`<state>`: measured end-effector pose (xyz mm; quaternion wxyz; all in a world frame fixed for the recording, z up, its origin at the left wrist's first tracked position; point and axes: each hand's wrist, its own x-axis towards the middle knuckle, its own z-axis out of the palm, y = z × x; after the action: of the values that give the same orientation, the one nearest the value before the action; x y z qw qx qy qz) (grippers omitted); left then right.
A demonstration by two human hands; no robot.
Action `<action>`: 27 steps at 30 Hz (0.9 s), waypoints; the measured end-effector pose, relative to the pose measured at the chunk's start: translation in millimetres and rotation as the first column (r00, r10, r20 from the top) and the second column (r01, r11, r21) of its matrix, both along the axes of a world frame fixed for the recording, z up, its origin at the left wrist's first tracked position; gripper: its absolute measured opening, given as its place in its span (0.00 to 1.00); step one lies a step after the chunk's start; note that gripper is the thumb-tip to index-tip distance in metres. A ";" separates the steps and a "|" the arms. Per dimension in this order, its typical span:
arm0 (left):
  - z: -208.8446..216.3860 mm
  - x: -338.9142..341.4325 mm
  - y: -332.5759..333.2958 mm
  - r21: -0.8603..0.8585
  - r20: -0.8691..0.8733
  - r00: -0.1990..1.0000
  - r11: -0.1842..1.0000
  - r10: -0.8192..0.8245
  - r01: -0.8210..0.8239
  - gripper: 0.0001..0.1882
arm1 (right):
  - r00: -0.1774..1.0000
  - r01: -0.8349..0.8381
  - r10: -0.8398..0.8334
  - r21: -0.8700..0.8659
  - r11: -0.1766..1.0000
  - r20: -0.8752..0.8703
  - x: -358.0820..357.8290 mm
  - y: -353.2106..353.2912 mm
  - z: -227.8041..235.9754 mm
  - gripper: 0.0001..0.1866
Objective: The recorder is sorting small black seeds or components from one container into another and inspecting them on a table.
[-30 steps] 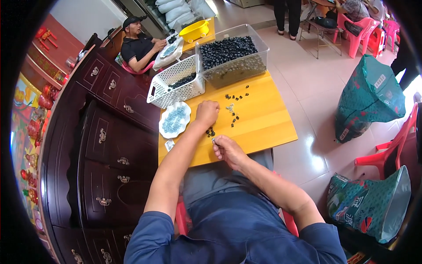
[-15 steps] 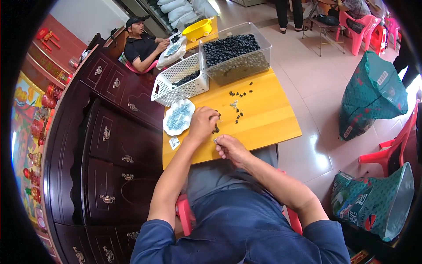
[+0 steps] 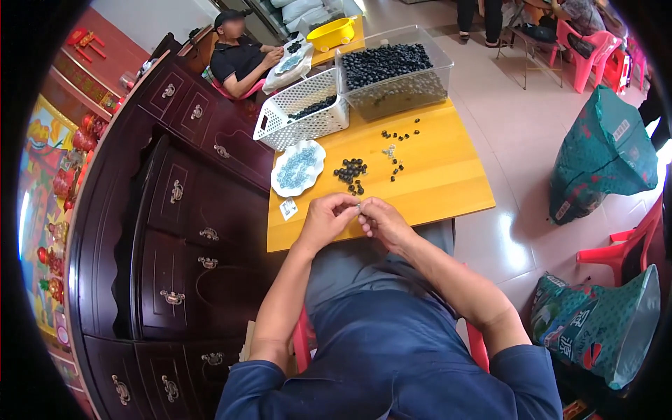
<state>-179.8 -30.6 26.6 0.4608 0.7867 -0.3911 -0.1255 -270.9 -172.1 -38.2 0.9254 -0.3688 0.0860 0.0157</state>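
Observation:
My left hand (image 3: 327, 220) and my right hand (image 3: 386, 222) meet fingertip to fingertip over the near edge of the yellow table. Both are closed in a pinch around something small and pale, too tiny to name. Just beyond them lies a loose cluster of small black round pieces (image 3: 349, 170). A white scalloped dish (image 3: 316, 177) of clear bluish small pieces is to the left of the cluster. A few more black pieces (image 3: 396, 168) and some clear ones (image 3: 389, 150) are scattered farther right.
At the table's far side stand a white perforated basket (image 3: 306, 128) and a clear plastic bin (image 3: 392, 101), both containing black pieces. Dark wooden drawers (image 3: 189, 231) line the left. A co-worker (image 3: 241, 63) sits beyond. Green sacks (image 3: 602, 154) stand on the floor at right.
My left hand has come back from the black cluster toward me and joined my right hand at the fingertips. The cluster is now uncovered. The whole view has shifted slightly.

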 end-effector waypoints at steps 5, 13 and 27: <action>-13.7 1.1 -2.6 -0.040 -0.009 0.999 0.998 0.050 -0.051 0.07 | 0.994 0.107 -0.107 -0.106 0.989 0.007 4.1 2.7 -8.0 0.06; -21.0 -6.0 -21.6 -0.112 -0.090 0.987 0.983 0.135 -0.145 0.05 | 0.939 0.345 -0.307 -0.398 0.850 0.158 4.2 -1.3 -5.3 0.08; -4.5 -15.3 -33.6 -0.006 0.535 0.843 0.998 0.058 -0.065 0.04 | 0.967 0.245 -0.198 -0.364 0.899 0.162 10.2 -22.4 -10.4 0.11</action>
<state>-195.1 -64.2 22.1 0.3324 0.8056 -0.4778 0.1111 -260.6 -194.5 -48.6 0.8353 -0.5296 0.0725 -0.1290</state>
